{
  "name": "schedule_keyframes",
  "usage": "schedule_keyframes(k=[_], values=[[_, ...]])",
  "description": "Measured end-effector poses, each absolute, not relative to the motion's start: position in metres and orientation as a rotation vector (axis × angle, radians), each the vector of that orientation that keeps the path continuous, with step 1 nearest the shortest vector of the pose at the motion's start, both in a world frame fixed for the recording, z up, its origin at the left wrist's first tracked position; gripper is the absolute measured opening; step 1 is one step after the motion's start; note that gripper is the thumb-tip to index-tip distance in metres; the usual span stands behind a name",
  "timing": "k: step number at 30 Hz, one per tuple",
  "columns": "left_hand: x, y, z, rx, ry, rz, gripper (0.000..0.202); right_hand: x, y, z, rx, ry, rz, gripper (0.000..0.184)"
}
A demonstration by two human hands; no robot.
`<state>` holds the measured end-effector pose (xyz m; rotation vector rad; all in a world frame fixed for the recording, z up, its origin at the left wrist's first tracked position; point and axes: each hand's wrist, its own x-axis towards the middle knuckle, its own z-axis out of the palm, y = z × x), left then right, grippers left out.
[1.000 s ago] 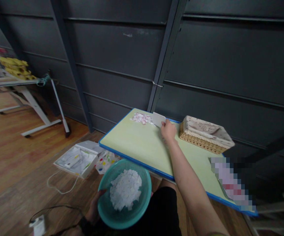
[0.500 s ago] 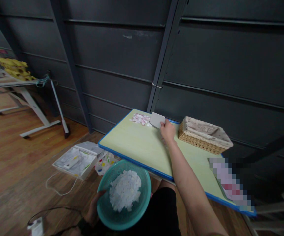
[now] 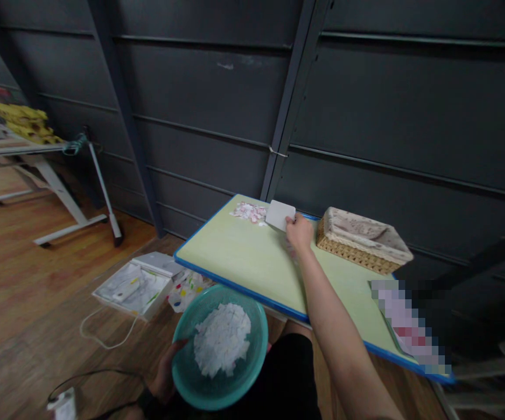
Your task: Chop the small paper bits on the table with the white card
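Note:
My right hand (image 3: 300, 231) grips a flat white scraper-like card (image 3: 280, 215) by its right end, over the far part of the yellow-green table (image 3: 239, 262). Just left of the card's edge lies a loose heap of white and pink paper scraps (image 3: 249, 212). Below the table's front edge, my left hand (image 3: 167, 368) holds a teal plastic basin (image 3: 220, 398) by its left rim, thumb over the side. Many white paper scraps (image 3: 223, 338) fill the basin's middle. Some scraps seem to lie under my right wrist, partly hidden.
A woven basket (image 3: 357, 252) with a cloth lining stands at the table's back right. A pixelated flat item (image 3: 410, 326) lies at the right end. On the floor at left are an open white box (image 3: 132, 289) and cables. A dark panelled wall (image 3: 209, 116) rises behind.
My right hand and the white card have shifted very slightly, leaving a little more of the scrap heap's right edge visible. My left hand still holds the basin.

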<state>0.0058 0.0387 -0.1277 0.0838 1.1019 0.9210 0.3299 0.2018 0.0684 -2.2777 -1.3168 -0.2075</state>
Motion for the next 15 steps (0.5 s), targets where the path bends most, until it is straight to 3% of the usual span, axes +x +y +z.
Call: schedule_keyframes(k=[15], values=[[0.0064, 0.0384, -0.1205, 0.071, 1.120, 0.902, 0.047, 0.3299, 0.1969, 0.0735, -2.231, -1.285, -0.219, 0.033]])
